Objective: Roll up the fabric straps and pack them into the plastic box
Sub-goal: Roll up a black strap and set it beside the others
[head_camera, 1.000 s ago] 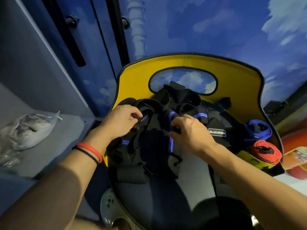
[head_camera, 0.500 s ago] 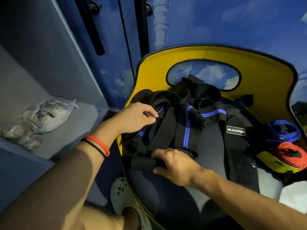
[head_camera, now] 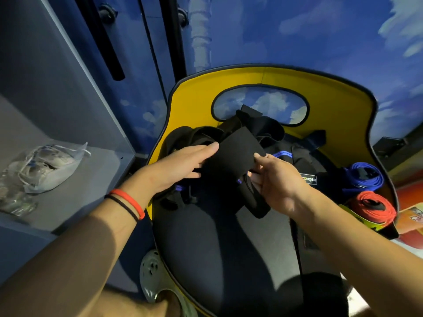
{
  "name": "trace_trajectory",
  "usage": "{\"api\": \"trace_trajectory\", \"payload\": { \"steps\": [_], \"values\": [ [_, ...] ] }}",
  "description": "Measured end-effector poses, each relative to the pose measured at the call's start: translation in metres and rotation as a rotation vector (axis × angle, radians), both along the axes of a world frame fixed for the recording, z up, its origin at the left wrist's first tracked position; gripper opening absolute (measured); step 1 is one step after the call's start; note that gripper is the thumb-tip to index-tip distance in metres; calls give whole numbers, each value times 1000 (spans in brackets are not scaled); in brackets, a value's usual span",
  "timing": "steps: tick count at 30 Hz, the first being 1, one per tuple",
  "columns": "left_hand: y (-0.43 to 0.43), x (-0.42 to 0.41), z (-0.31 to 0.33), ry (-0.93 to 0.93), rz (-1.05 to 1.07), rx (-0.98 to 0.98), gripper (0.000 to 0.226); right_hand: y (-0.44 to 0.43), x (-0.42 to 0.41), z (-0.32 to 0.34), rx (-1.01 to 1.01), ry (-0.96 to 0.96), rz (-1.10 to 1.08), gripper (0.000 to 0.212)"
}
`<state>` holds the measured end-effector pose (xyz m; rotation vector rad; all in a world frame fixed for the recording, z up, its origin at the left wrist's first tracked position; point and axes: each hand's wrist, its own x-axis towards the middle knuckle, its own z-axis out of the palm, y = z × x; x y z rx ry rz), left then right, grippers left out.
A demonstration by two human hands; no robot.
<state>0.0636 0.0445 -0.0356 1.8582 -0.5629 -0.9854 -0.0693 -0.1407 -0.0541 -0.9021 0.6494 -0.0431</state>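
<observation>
A black fabric strap (head_camera: 238, 152) is lifted over the dark seat of a yellow chair (head_camera: 196, 99). My left hand (head_camera: 183, 165) holds its left edge, thumb on top. My right hand (head_camera: 274, 179) pinches its right edge, and the strap's end hangs down below that hand. More black straps with blue stripes (head_camera: 283, 154) lie heaped on the seat behind. A rolled blue strap (head_camera: 364, 177) and a rolled red strap (head_camera: 373, 209) rest at the seat's right side. No plastic box is in view.
A grey shelf (head_camera: 87, 179) on the left carries a clear plastic bag (head_camera: 48, 168). Behind the chair stands a blue wall painted with clouds (head_camera: 297, 30). A grey sandal (head_camera: 153, 277) is on the floor by the seat's front left edge.
My right hand has come up from the seat's front with the end of the black strap. My left hand moved over to take the strap's other edge, so it now spans both hands.
</observation>
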Motion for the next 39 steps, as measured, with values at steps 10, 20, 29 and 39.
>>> {"api": "trace_trajectory", "payload": {
  "steps": [10,20,29,39],
  "values": [
    [-15,7,-2,-140,183,-74,24,-14,-12,-3,-237,175,-14,29],
    [-22,-4,10,-355,-33,-57,42,-31,-19,5,-1153,-25,139,67],
    [-25,-23,12,-459,66,-135,32,-22,-31,-12,-1269,42,419,29],
    [-34,-31,-9,557,339,50,63,27,-61,13,-586,-340,266,30]
  ]
}}
